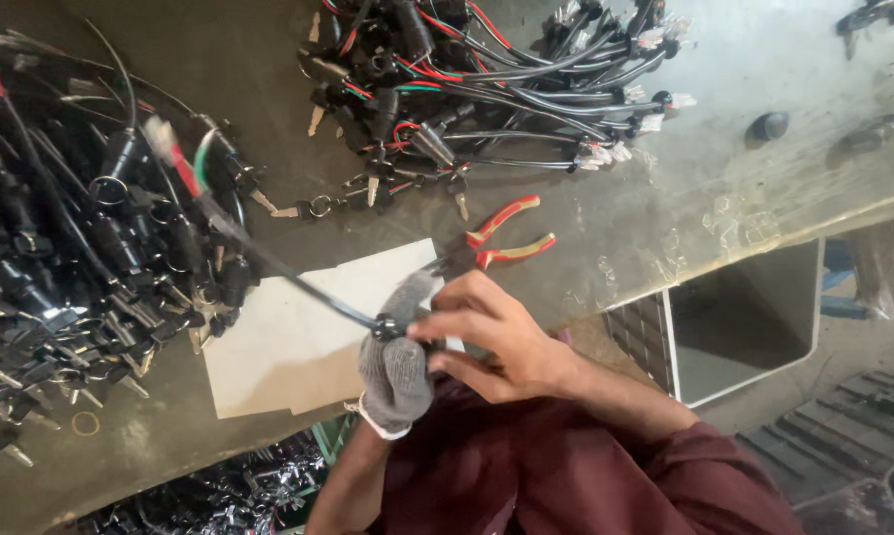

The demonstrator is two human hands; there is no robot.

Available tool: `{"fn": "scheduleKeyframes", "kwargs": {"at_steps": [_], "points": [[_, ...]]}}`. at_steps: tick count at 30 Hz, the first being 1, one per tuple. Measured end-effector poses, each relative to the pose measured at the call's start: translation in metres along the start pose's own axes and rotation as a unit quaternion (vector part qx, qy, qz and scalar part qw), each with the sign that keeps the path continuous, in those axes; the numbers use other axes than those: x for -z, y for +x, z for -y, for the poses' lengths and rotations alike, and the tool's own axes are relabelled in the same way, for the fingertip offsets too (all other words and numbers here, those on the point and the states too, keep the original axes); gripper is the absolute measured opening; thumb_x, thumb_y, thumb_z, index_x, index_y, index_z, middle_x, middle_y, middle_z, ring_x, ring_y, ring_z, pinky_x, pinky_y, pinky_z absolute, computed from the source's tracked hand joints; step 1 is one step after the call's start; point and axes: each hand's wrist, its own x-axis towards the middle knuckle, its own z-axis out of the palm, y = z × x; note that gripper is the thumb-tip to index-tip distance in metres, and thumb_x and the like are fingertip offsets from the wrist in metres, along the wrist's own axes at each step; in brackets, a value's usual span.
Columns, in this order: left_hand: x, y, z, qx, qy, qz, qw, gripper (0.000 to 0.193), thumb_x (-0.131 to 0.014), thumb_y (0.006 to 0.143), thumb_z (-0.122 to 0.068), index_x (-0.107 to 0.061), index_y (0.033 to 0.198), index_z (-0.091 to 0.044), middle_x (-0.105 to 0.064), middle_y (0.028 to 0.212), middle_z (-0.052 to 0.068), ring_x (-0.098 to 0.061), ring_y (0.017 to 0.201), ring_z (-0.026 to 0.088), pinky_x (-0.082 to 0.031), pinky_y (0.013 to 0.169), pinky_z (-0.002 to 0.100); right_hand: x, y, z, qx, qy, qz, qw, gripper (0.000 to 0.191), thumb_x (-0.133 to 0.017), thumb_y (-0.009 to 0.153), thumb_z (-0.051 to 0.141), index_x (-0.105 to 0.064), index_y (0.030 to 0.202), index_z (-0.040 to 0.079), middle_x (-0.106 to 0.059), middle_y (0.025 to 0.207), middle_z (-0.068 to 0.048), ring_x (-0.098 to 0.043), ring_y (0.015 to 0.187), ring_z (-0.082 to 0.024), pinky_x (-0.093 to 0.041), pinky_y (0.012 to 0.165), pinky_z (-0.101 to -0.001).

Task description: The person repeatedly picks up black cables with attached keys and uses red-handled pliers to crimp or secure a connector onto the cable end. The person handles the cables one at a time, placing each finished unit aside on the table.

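At the near edge of the grey desk (665,213), we see two hands meeting over a pale sheet of card (298,347). The left hand (395,372), in a grey knitted glove, has its grip closed around the lower end of a black cable (298,282), just where a small black fitting sits on it. The right hand (486,332) is bare; its fingers curl in against the same spot, fingertips touching the cable end and the glove (how tightly they pinch, we cannot tell). From the hands the cable runs up and to the left, rising clear of the card, and ends in loose red, green and white leads (174,149) above the left heap.

Just beyond the right hand lie pliers with red and yellow handles (501,233), resting on the desk and touched by neither hand. A big heap of black switch harnesses with keys (60,267) fills the left of the desk, and a second bundle of harnesses (486,89) lies at the top, well apart from the hands. To the right, below the desk edge, stands a white open-topped bin (744,317). Dark red sleeves (585,466) cover the person's arms.
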Motion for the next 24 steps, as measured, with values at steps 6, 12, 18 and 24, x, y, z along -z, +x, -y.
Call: {"fn": "scheduleKeyframes", "kwargs": {"at_steps": [6, 12, 18, 24], "points": [[0.022, 0.049, -0.022, 0.353, -0.484, 0.066, 0.798, 0.050, -0.044, 0.111, -0.032, -0.057, 0.141, 0.005, -0.070, 0.124, 0.015, -0.069, 0.106, 0.023, -0.057, 0.090, 0.034, 0.013, 0.009, -0.008, 0.166, -0.108, -0.010, 0.980, 0.035, -0.090, 0.086, 0.018, -0.075, 0.118, 0.014, -0.064, 0.111, -0.003, -0.059, 0.102, -0.028, -0.051, 0.087, -0.0421], [0.024, 0.069, -0.032, 0.361, -0.514, 0.077, 0.774, 0.050, -0.039, 0.113, -0.029, -0.053, 0.145, 0.006, -0.065, 0.136, 0.016, -0.062, 0.123, 0.022, -0.051, 0.103, 0.034, 0.029, 0.020, -0.010, 0.148, -0.119, 0.049, 0.981, 0.031, -0.090, 0.082, 0.027, -0.074, 0.106, 0.017, -0.066, 0.110, 0.001, -0.058, 0.098, -0.028, -0.049, 0.084, -0.0417], [0.014, 0.056, -0.031, 0.306, -0.456, 0.065, 0.833, 0.043, -0.041, 0.115, -0.021, -0.051, 0.145, 0.008, -0.064, 0.137, 0.019, -0.060, 0.127, 0.030, -0.048, 0.108, 0.039, 0.025, 0.016, -0.010, 0.090, -0.072, 0.079, 0.990, 0.025, -0.089, 0.082, 0.024, -0.073, 0.098, 0.015, -0.068, 0.105, 0.002, -0.058, 0.094, -0.027, -0.048, 0.083, -0.0382], [0.010, 0.058, -0.031, 0.486, -0.546, 0.023, 0.682, 0.058, -0.054, 0.103, -0.041, -0.056, 0.147, -0.004, -0.060, 0.088, -0.002, -0.051, 0.068, 0.007, -0.040, 0.057, 0.022, 0.027, 0.018, -0.024, 0.057, -0.130, -0.010, 0.990, 0.040, -0.091, 0.078, 0.034, -0.069, 0.103, 0.012, -0.065, 0.106, -0.005, -0.061, 0.104, -0.027, -0.049, 0.092, -0.0404]]}}
